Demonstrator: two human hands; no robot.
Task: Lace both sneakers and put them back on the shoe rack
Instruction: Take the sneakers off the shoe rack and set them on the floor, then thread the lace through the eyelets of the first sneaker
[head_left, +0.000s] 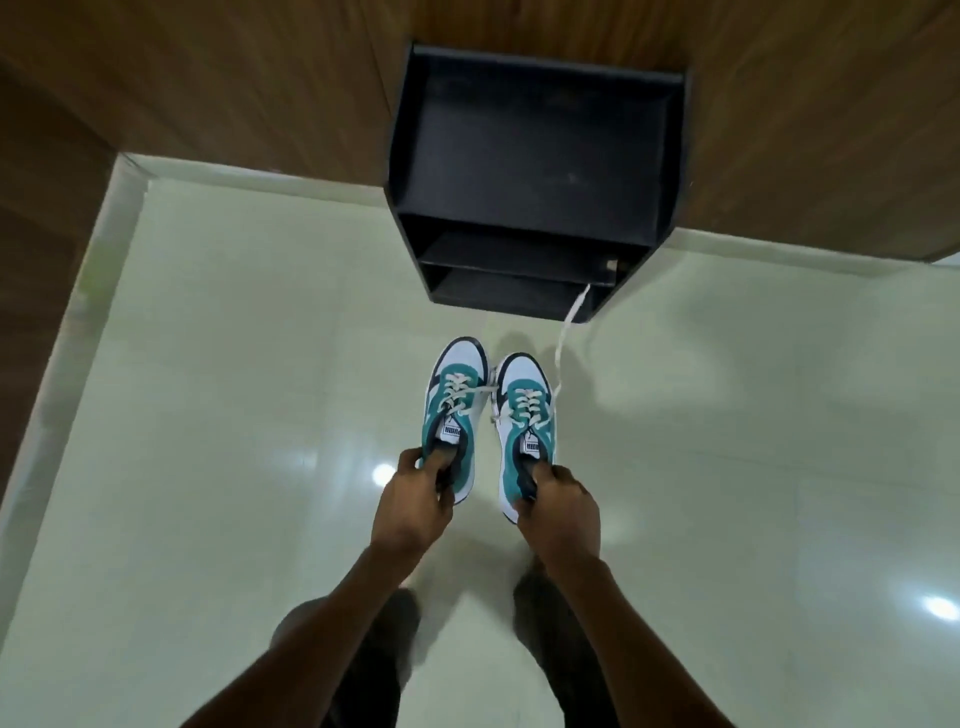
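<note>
Two teal, white and navy sneakers hang side by side above the floor, toes pointing away from me. My left hand grips the left sneaker at its heel opening. My right hand grips the right sneaker the same way. Both show white laces crossed through the eyelets. A long loose lace end trails from the right sneaker up toward the rack. The black shoe rack stands just ahead against the wooden wall, its shelves showing no shoes.
Glossy pale tiled floor spreads all around, with bright light reflections. Wood-panelled walls close the far side and the left. My legs in dark clothing show at the bottom edge.
</note>
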